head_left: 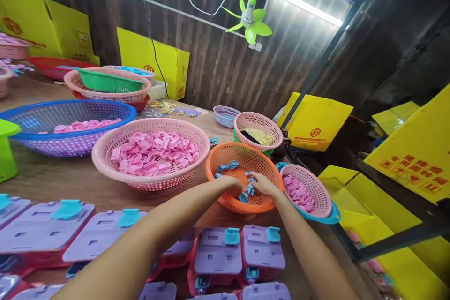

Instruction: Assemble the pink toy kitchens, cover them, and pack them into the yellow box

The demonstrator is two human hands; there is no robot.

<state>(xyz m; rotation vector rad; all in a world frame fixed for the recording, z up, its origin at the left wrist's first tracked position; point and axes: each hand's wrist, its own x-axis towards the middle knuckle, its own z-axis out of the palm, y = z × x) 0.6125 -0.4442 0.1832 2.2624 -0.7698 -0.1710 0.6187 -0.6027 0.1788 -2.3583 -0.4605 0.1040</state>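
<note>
Print noted, positions taken from the orange basket (253,152).
Far right, tall yellow carton (416,143): red Chinese characters (422,170) in two lines; lower line appears to read 专用周转箱, upper uncertain. Beneath: row of red framed symbols (413,176), detail too small.
Behind and right, yellow carton with flap (337,115): red hexagonal logo (315,132) with H-like mark; Chinese line (310,142) below, blurred.
Behind and left, long yellow carton (154,47): similar logo (149,69), partly hidden; red marks (181,92) on narrow side, unreadable.
Far left, large yellow carton (28,14): red logo (12,26), lettering partly covered, unreadable.
</note>
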